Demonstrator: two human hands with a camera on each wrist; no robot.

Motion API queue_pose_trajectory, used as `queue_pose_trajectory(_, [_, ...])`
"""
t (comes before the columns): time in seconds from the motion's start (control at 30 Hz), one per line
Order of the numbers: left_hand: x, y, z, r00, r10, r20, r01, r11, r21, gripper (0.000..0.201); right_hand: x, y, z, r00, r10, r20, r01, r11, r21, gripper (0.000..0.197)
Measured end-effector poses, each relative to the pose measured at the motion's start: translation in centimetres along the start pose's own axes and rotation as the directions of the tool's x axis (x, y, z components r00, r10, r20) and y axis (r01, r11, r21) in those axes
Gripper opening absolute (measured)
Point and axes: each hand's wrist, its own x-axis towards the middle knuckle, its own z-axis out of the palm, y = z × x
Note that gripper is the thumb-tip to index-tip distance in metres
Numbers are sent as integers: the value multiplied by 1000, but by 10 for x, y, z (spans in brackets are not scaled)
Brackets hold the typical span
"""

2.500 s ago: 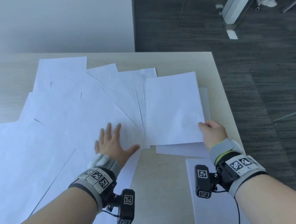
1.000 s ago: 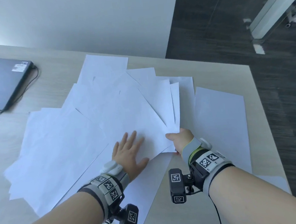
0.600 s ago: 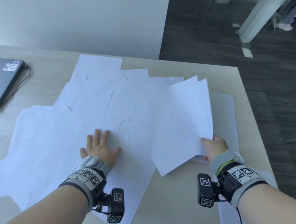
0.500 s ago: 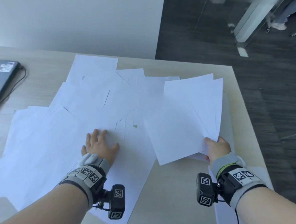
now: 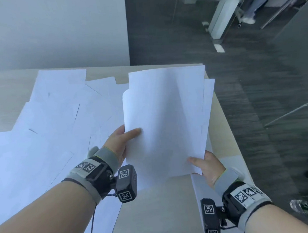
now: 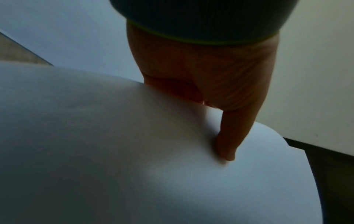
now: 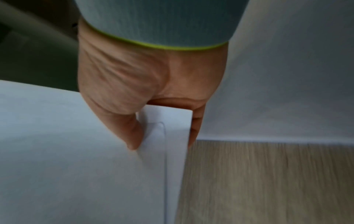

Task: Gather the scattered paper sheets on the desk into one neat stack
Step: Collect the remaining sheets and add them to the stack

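A small bundle of white sheets (image 5: 165,119) is lifted above the right part of the desk, its sheets fanned and bowed. My left hand (image 5: 121,141) pinches its left edge, thumb on top, fingers hidden underneath; the left wrist view shows the thumb (image 6: 232,136) pressing the bundle (image 6: 134,151). My right hand (image 5: 206,162) pinches the bundle's near right corner, thumb on top. In the right wrist view the thumb (image 7: 132,131) and fingers clamp the sheet edges (image 7: 168,136). Several scattered sheets (image 5: 57,133) overlap across the left and middle of the desk.
The light wooden desk (image 5: 164,211) ends close on the right, with dark floor (image 5: 256,92) beyond. One more sheet (image 5: 196,185) lies at the desk's near right under the right hand. A white wall (image 5: 54,32) stands behind the desk.
My left hand left the scattered sheets and took hold of the bundle's left edge. The right hand raised the bundle off the desk and turned it more upright. The view swung right.
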Motion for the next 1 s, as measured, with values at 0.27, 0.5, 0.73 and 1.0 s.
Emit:
queue_pose_trajectory(0.27, [31,-5,56,995,-52,-88,64,989,133,39,17,-16,-29,999,-48,0,47,985,-166,14])
queue_pose_trajectory(0.5, [21,37,101,964,258,-69,-241,952,188,30,22,-53,-52,953,-217,-211,221,975,-5,8])
queue_pose_trajectory(0.73, [22,29,83,980,189,54,-195,897,397,44,34,-51,-37,955,-255,-152,255,967,-18,15])
queue_pose_trajectory(1.0, [51,-3,92,979,122,-164,-33,886,462,20,57,-47,-51,912,-319,-256,308,948,-84,15])
